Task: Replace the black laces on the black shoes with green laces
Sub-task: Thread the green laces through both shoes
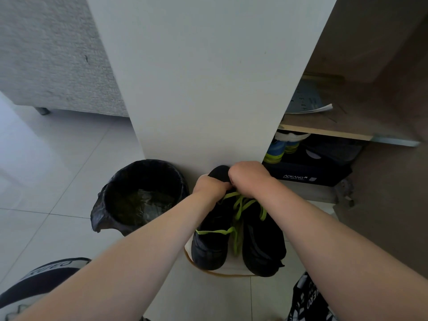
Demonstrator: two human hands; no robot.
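From my head camera, the pair of black fabric shoes stands side by side on a low white round board with a tan rim (231,268), on the pale tiled floor (46,181), just in front of a tall white cabinet panel (208,89). The left shoe (212,235) and the right shoe (262,239) touch along their inner sides.

My left hand (212,186) and my right hand (249,177) meet over the far end of the shoes, backs up and fingers curled under. A bright green flat lace (240,203) crosses the right shoe and runs up beneath both hands. Because the fingers are hidden, I cannot tell whether either hand pinches it. One loose strand lies across the left shoe, and another hangs in the gap between the two.

Left of the shoes stands a round bin lined with a black plastic bag (141,195), close to the cabinet panel. On the right an open cupboard shows a wooden shelf (324,133) with papers (311,105) on it. Below are blue-and-yellow shoes (276,150) and a dark box printed AOKANG (308,176). A grey textured sofa (53,54) fills the upper left.
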